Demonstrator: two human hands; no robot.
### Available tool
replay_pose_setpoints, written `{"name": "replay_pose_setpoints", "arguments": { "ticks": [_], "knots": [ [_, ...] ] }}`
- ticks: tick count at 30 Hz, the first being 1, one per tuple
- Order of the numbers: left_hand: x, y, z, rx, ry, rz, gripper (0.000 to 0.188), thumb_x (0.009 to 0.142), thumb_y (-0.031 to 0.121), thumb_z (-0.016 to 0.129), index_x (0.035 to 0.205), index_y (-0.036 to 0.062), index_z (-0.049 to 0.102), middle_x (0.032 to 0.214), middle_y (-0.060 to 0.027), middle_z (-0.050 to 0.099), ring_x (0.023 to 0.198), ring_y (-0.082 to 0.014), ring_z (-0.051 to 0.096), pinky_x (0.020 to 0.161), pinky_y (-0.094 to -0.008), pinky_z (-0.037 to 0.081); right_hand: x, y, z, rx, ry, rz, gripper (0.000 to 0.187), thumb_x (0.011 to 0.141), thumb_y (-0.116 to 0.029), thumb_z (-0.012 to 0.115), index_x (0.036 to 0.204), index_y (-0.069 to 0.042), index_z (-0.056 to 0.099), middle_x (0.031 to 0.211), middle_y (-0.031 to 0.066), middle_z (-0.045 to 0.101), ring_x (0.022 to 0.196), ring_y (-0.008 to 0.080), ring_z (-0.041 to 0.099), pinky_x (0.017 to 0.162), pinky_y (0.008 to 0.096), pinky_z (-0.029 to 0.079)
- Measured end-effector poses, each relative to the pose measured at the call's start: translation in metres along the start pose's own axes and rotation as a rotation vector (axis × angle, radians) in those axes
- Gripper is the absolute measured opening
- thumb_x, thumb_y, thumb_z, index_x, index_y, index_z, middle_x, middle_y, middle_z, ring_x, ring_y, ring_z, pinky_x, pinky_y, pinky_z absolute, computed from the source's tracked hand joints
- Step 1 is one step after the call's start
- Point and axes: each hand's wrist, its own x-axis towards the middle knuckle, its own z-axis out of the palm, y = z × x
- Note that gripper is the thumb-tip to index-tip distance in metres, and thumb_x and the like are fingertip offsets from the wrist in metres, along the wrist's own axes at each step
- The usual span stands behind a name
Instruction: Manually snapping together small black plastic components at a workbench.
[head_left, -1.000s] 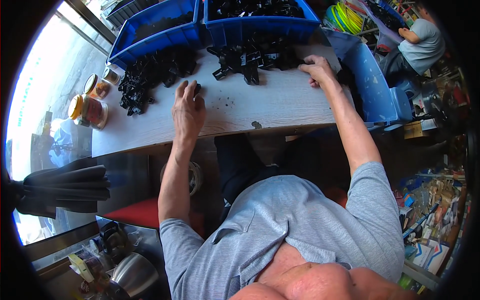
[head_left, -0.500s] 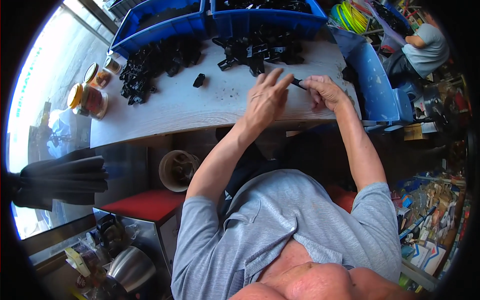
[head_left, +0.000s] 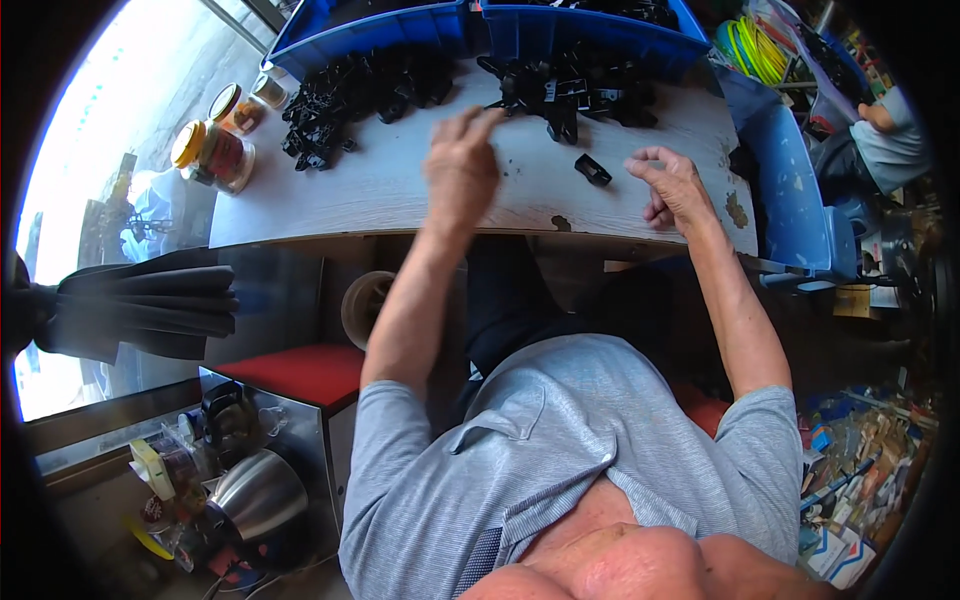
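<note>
My left hand is over the table just in front of the black parts. Its fingers are smeared by motion, so whether it holds anything cannot be seen. My right hand hovers near the table's right side, fingers apart and slightly bent, nothing visible between them. A small black plastic part, rectangular with a hollow in it, lies alone on the white table just left of my right hand. Beyond it spreads a heap of black plastic parts. Another heap of small black parts is at the far left.
Two blue bins with black parts line the table's back edge. Lidded jars stand at the left edge. On the right is a light blue tub; another person is beyond it. A round bucket sits below the table.
The black part that was at my right hand now lies on the table. My hands have moved apart, the left one leftward to where a single small black piece lay. The view has shifted.
</note>
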Motion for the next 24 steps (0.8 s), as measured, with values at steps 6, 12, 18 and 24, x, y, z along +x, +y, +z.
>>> {"name": "replay_pose_setpoints", "arguments": {
  "ticks": [6,12,18,24],
  "knots": [
    [0.004,-0.066,-0.037,0.277,-0.265,0.053,0.048,0.078,-0.006,0.063,0.119,0.0184,0.073,0.132,-0.0109,0.064,0.114,-0.0335,0.061,0.092,-0.0397,0.055,-0.001,-0.007,0.016,-0.071,-0.024,-0.075,0.055,0.082,-0.027,0.081,0.128,-0.008,0.059,0.055,-0.0028,0.048,0.043,0.0101,0.055,0.036,0.0246,0.045],
    [0.010,-0.065,-0.038,0.292,-0.524,0.151,0.057,0.079,-0.006,0.063,0.130,0.0186,0.067,0.128,-0.0116,0.065,0.115,-0.0332,0.061,0.094,-0.0415,0.054,-0.001,-0.017,0.036,-0.239,-0.051,-0.084,0.048,0.081,-0.023,0.081,0.122,-0.005,0.062,0.069,0.0058,0.062,0.044,0.0108,0.055,0.037,0.0257,0.046],
    [0.015,-0.056,-0.033,0.281,-0.568,0.071,0.040,0.088,0.005,0.067,0.127,0.0135,0.066,0.120,-0.0117,0.067,0.111,-0.0320,0.062,0.088,-0.0397,0.056,0.003,-0.016,0.039,-0.303,-0.059,-0.095,0.038,0.082,-0.023,0.080,0.112,-0.003,0.067,0.072,0.0063,0.065,0.042,0.0105,0.053,0.035,0.0254,0.044],
    [0.008,-0.059,-0.016,0.187,-0.340,0.177,0.032,0.090,0.008,0.065,0.121,0.0032,0.064,0.106,-0.0143,0.069,0.103,-0.0327,0.064,0.083,-0.0431,0.055,0.000,-0.015,0.041,-0.302,-0.020,-0.105,0.034,0.084,-0.024,0.078,0.110,-0.004,0.068,0.071,0.0059,0.064,0.042,0.0103,0.053,0.035,0.0246,0.045]
  ]
}}
